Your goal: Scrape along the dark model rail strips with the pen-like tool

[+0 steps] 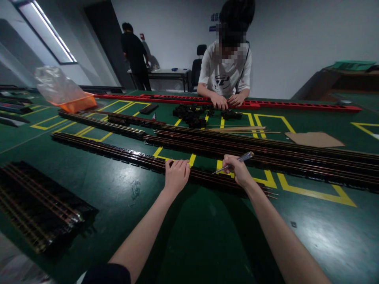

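A long black strip with copper-coloured rods (118,151) lies slantwise across the green table in front of me. My left hand (177,173) is closed over its middle, fingers curled on the far edge. In my right hand (237,170) is a screwdriver (246,156) with a clear-looking handle, held between closed fingers. Its thin shaft slopes down to the left, and the tip is at the strip, to the right of my left hand. Whether the tip touches the strip, I cannot tell. Bare rod ends (272,194) stick out at the strip's right end.
More black strips with rods (266,154) lie just beyond, and a stack of them (41,205) sits at left. A co-worker (226,71) across the table handles small black parts (189,114). An orange bin (78,103), cardboard (315,139) and red rails (296,103) are farther back.
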`<state>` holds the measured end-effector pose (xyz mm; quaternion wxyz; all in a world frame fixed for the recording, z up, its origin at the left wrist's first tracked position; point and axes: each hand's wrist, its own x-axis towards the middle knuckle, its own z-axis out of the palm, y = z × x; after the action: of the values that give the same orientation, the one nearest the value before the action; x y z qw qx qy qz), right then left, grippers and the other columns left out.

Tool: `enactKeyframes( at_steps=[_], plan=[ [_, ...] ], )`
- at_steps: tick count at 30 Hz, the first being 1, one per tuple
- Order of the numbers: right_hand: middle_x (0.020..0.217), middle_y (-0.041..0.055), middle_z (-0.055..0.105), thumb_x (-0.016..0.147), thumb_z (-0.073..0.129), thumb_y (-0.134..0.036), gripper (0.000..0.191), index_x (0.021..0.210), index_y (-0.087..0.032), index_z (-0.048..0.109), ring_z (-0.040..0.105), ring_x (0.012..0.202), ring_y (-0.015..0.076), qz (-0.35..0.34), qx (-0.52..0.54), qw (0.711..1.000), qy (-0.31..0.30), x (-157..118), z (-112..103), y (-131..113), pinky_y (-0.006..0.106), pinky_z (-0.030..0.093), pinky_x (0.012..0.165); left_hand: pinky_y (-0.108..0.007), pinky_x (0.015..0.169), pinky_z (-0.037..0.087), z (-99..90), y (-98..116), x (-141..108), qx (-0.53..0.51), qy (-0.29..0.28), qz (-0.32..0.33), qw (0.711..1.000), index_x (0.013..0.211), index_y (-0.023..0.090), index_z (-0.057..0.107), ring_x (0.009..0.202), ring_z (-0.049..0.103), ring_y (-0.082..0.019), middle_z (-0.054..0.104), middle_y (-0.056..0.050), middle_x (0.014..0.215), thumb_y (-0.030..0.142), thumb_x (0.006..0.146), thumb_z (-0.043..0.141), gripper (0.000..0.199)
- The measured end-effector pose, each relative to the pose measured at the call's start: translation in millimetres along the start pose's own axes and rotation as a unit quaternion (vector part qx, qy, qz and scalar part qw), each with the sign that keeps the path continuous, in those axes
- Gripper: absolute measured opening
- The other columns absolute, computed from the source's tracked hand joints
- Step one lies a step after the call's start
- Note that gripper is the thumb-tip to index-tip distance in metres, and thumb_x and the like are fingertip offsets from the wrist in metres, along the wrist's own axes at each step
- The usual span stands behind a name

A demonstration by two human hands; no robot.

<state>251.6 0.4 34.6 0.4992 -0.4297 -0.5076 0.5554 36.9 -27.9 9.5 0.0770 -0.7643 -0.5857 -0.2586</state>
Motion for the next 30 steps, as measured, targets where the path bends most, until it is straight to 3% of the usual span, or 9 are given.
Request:
enactKeyframes(
  at_steps=[6, 10, 30],
  plan=[
    [0.042, -0.0028, 0.041, 0.059, 0.051, -0.025, 0.018, 0.044, -0.018, 0.045, 0.037, 0.039, 0.0073, -0.004, 0.000, 1.000, 0.004, -1.1, 1.8, -0.7, 0.023, 0.028, 0.043, -0.039, 0.098, 0.028, 6.1, 23.4, -1.4, -0.038, -0.002, 0.076, 0.996, 0.097, 0.019, 0.064, 0.094, 0.062, -0.017, 0.070, -0.003, 0.099, 0.023, 0.093, 0.035, 0.030],
    [0.041, -0.0027, 0.040, 0.059, 0.050, -0.026, 0.018, 0.044, -0.018, 0.046, 0.038, 0.040, 0.0077, -0.011, -0.010, 1.000, 0.000, -1.8, 2.4, -1.4, 0.024, 0.028, 0.043, -0.039, 0.094, 0.032, 7.9, 32.4, 0.7, -0.030, -0.012, 0.068, 0.997, 0.091, 0.020, 0.065, 0.090, 0.062, -0.017, 0.070, -0.002, 0.094, 0.023, 0.093, 0.036, 0.030],
    [0.045, 0.0002, 0.053, 0.066, 0.052, -0.027, 0.020, 0.048, -0.018, 0.052, 0.050, 0.048, 0.0115, -0.007, -0.112, 0.993, -0.035, -11.8, 4.3, -20.6, 0.026, 0.039, 0.055, -0.041, 0.095, 0.030, 2.7, 19.1, 5.7, -0.013, -0.011, 0.010, 1.000, 0.081, 0.021, 0.064, 0.082, 0.060, -0.018, 0.069, -0.002, 0.083, 0.023, 0.090, 0.039, 0.027]
  ],
)
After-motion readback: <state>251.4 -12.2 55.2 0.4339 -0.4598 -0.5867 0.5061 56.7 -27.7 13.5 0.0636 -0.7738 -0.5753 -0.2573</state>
